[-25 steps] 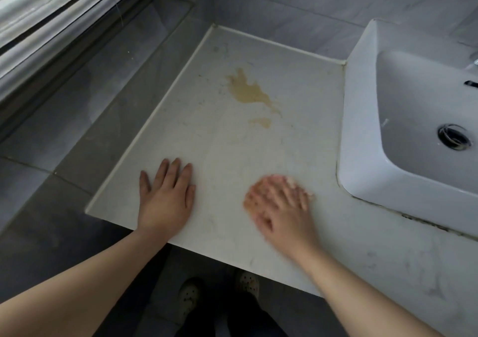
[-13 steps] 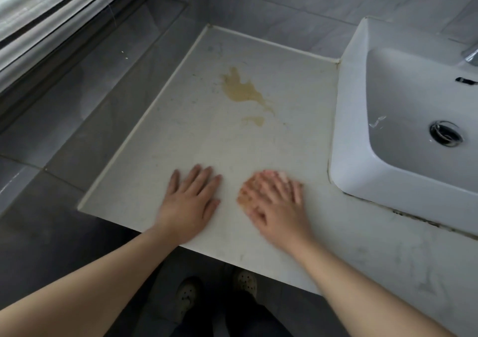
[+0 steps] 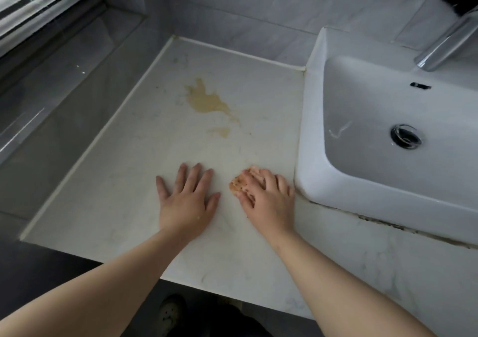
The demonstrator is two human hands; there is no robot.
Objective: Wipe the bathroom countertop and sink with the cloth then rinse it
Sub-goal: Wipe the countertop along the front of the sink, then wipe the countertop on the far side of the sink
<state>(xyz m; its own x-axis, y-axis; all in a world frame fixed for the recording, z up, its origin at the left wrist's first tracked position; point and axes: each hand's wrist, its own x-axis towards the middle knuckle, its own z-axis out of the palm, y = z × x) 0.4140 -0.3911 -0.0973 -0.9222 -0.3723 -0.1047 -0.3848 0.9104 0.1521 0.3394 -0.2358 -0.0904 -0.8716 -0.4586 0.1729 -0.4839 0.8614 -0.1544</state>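
**Countertop wipe under way, stain waiting ahead**

Head view: I am pressing my right hand [image 3: 269,197] flat on the orange cloth [image 3: 239,184], with my fingers spread over it rather than curled round it. The cloth is lying on the near part of the countertop [image 3: 124,186], just beside the sink [image 3: 309,135], whose front-left corner is sitting at my 3 o'clock. My left hand [image 3: 187,202] is resting palm-down and empty on the bare marble at 9 o'clock of the cloth, near it but apart, bracing me.

By my reading I am working through the countertop step, and the sink and the rinse are not yet done. A yellow-brown stain [image 3: 207,101] is sitting at 12 o'clock from my hands, well apart from the cloth. The next move, I judge, is calling for a firm push of the cloth out to that stain. After that comes the basin and the faucet [image 3: 445,44] at 2 o'clock.
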